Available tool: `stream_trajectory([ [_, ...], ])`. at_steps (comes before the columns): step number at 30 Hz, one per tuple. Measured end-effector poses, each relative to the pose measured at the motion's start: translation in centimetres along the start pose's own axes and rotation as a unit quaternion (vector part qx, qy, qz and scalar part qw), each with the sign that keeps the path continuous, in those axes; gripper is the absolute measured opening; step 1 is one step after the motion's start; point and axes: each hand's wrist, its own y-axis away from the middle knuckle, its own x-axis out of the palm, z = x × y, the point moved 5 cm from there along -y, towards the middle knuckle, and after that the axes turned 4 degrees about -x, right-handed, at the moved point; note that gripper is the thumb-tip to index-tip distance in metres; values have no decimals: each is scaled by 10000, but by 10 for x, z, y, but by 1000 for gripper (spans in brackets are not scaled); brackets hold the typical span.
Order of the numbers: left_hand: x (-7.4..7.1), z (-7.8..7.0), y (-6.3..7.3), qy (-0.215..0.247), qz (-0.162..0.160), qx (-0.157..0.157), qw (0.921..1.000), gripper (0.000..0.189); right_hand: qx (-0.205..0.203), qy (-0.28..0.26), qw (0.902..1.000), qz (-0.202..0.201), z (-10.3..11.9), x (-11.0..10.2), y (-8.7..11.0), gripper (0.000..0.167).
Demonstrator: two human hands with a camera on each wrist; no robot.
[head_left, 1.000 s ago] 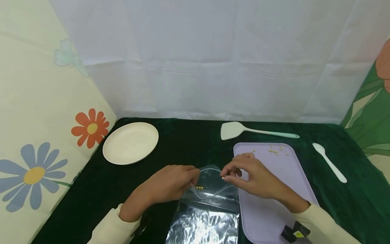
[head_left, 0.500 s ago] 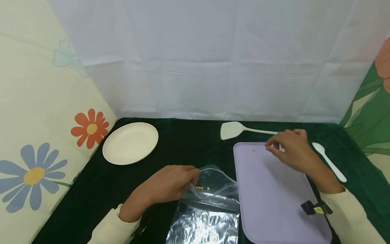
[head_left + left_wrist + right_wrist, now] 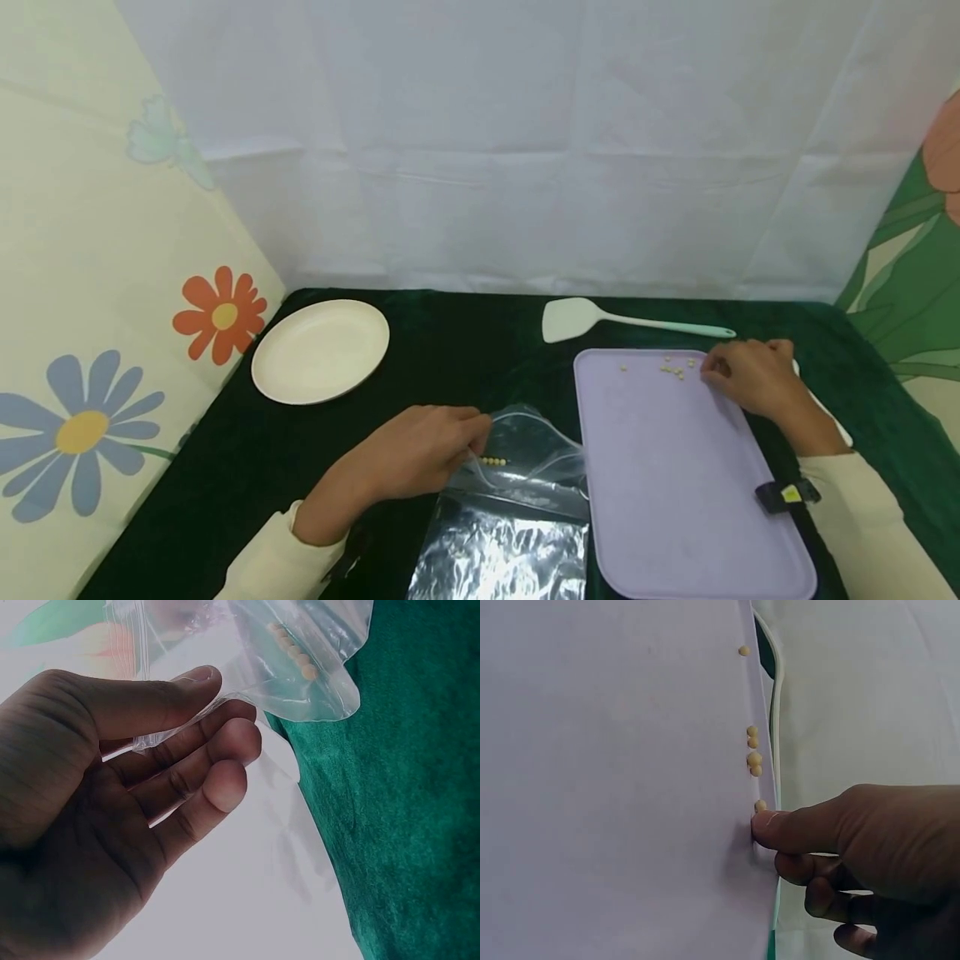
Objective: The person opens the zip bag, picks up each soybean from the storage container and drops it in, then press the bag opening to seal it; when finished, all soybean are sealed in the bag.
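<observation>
My left hand (image 3: 431,450) pinches the rim of a clear zip bag (image 3: 498,550) between thumb and fingers, keeping its mouth spread. In the left wrist view a short row of round, pale yellow beans (image 3: 294,652) shows inside the bag. Over the far right corner of the lilac tray (image 3: 675,492), my right hand (image 3: 757,379) has its thumb and fingertips down at the surface. A bean (image 3: 760,805) lies right beside the thumb in the right wrist view; I cannot tell whether the fingertips hold another. Several loose beans (image 3: 678,370) lie along the tray's far edge.
A cream oval plate (image 3: 321,352) stands at the back left. Behind the tray lies a white spatula (image 3: 570,320) with a mint handle. To the tray's right, a white spoon (image 3: 828,423) is partly hidden by the right hand. Dark green cloth (image 3: 457,350) covers the table.
My right hand has moved from the bag's mouth to the tray's far right corner and lowered there. One more bean shows in the bag. The left hand has stayed at the bag's rim.
</observation>
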Motion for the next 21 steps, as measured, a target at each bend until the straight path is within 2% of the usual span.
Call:
stream_trajectory([
  [6,1,0,-1,32,14,4,10000,22,-157,-80,9998,-117,1,1,0,8],
  [9,0,0,-1,44,35,-2,10000,21,-471,-497,9965,-487,9,-5,0,10],
  [11,0,-1,-1,39,36,-1,10000,20,-707,-952,9900,-763,20,-10,1,12],
  [15,0,-2,0,-3,17,26,10000,19,-1011,-2149,9665,-979,53,-16,3,11],
  [18,-1,-2,0,-15,-1,45,10000,18,-1158,-3066,9404,-909,84,-18,6,8],
  [21,-1,-2,0,-21,-8,54,10000,18,-1374,-3589,9205,-706,115,-17,11,7],
])
